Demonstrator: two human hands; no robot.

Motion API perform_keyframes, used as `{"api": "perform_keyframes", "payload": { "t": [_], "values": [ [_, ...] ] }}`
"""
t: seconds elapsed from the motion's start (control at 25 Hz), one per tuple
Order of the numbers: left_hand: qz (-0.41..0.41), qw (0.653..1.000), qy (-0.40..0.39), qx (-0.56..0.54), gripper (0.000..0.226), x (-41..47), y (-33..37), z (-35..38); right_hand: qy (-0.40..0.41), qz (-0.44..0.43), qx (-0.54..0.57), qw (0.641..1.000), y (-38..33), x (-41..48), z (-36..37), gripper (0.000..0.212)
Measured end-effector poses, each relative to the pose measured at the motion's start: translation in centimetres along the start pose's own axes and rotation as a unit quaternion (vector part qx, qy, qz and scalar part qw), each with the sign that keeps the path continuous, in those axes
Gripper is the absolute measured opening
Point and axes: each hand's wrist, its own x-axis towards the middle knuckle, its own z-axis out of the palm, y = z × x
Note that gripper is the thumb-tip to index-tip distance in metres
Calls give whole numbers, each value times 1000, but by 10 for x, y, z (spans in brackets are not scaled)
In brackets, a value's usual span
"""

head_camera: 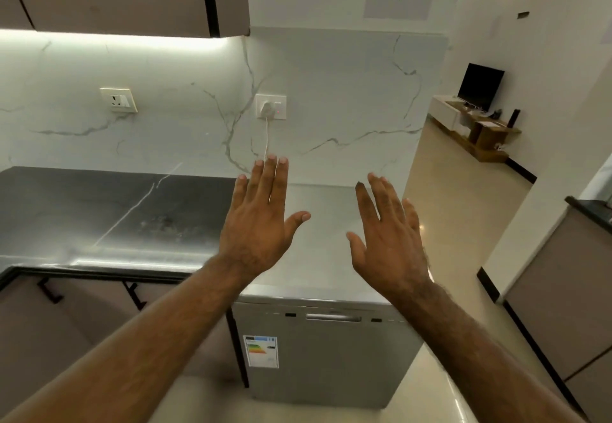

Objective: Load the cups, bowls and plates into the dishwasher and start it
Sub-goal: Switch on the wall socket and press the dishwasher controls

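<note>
A grey freestanding dishwasher (328, 359) stands below me with its door closed. A recessed handle (332, 317) runs along the top of the door, and an energy label (261, 351) is stuck at its upper left. Held flat above the dishwasher's top, my left hand (261, 220) has its fingers spread and holds nothing. My right hand (387, 237) hovers beside it, also spread and empty. No cups, bowls or plates are in view.
A dark stone counter (99, 217) adjoins the dishwasher on the left, with cabinets (66, 323) below it. A white plug and cord (267, 114) hang on the marble wall behind. To the right, a passage leads to a room with a TV (480, 86); another counter (589, 210) stands at far right.
</note>
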Motion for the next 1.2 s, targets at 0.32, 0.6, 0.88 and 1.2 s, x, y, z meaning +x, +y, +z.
{"api": "perform_keyframes", "payload": {
  "t": [0.32,0.6,0.88,1.2],
  "values": [
    [-48,996,-62,-31,92,-92,14,113,-30,-12,6,999,34,-90,107,98],
    [-35,997,-57,-32,90,-140,9,254,-3,-15,3,1000,46,-139,245,102],
    [-16,999,-14,44,93,-162,-15,341,-1,4,-5,1000,59,-159,334,101],
    [-6,999,48,17,95,-168,-26,369,27,8,-24,999,79,-170,365,107]
  ]
}}
